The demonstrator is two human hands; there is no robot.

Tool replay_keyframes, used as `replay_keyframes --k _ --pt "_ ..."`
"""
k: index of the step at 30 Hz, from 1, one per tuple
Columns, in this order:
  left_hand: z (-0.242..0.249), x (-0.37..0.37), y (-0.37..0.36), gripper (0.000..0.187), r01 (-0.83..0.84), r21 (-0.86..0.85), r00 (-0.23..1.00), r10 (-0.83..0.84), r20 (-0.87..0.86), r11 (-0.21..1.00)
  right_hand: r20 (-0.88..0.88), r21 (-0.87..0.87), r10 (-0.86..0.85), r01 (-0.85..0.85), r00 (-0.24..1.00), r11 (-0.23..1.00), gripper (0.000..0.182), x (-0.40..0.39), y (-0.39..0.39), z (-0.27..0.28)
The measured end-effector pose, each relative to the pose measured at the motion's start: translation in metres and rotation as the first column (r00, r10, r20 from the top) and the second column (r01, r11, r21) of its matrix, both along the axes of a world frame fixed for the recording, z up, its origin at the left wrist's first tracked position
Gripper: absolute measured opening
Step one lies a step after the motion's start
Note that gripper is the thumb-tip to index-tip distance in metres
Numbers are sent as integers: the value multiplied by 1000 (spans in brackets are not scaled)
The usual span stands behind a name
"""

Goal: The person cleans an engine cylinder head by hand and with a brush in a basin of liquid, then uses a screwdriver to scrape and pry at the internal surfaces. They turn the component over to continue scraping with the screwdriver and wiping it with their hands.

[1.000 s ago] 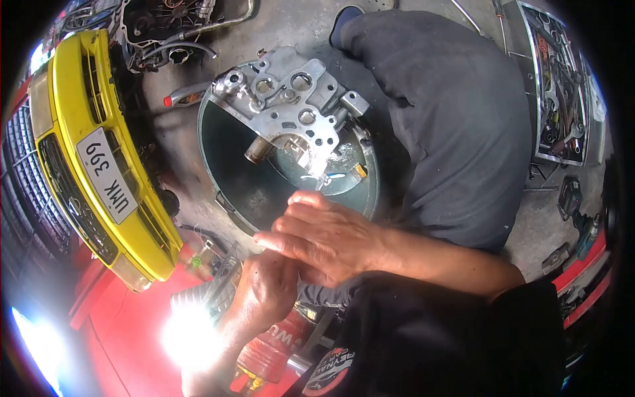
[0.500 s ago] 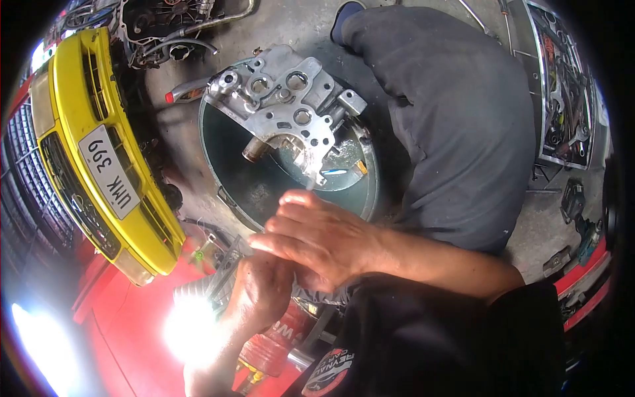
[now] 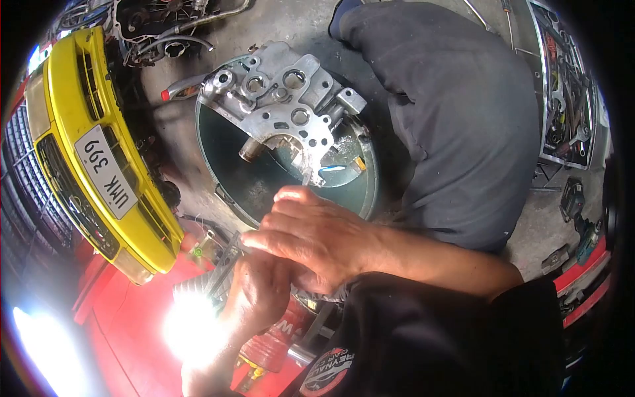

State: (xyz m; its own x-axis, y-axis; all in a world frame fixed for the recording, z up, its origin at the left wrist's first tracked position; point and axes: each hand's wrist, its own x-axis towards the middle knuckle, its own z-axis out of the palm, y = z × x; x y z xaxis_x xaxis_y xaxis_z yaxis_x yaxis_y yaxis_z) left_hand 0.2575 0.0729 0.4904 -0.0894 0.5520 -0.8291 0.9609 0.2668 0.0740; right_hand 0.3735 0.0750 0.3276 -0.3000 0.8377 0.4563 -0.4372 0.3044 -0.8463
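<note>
Fingers curled, my right hand (image 3: 317,235) is closed in front of the metal engine cover (image 3: 274,99). A thin, pale tip shows between this hand and the cover's lower edge; what the hand holds is hidden. Below it, partly covered by it, my left hand (image 3: 261,288) is also closed, and its contents are out of sight. The cover is silver, with several round holes, and rests across a round dark green basin (image 3: 228,175). A brush-like thing with a blue-and-white handle (image 3: 334,168) lies inside the basin.
At left stands a yellow car bumper (image 3: 122,152) with a number plate. A tool tray (image 3: 552,155) holds wrenches at right, beyond a grey-trousered leg (image 3: 456,126). Engine parts (image 3: 159,26) lie at upper left. A bright glare covers the lower left.
The whole view has shifted slightly, with the cover and basin a little further left and up. Both hands keep the same closed posture near the cover's lower edge.
</note>
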Motion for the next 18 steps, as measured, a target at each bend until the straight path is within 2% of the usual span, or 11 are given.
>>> replay_keyframes --k 3,5,7,8,11,18 --pt "-1 -5 -2 15 -8 59 995 2 96 998 29 24 26 -26 999 999 91 3 -8 0" --pt "1 -7 -3 14 17 -16 1000 -17 18 1000 28 19 38 -39 999 999 89 1 -3 0" --pt "0 3 -1 14 -170 57 985 167 54 984 22 16 57 -57 998 998 87 1 -2 -2" --pt "1 -5 0 14 -190 -13 977 191 95 982 22 21 48 -49 999 999 86 1 0 -2" --pt "-2 -8 -7 14 -251 30 968 251 8 967 13 12 47 -47 999 999 84 -1 -3 1" --pt "1 -9 -4 15 -118 -16 991 119 58 993 38 29 38 -40 999 999 81 -1 -4 5"
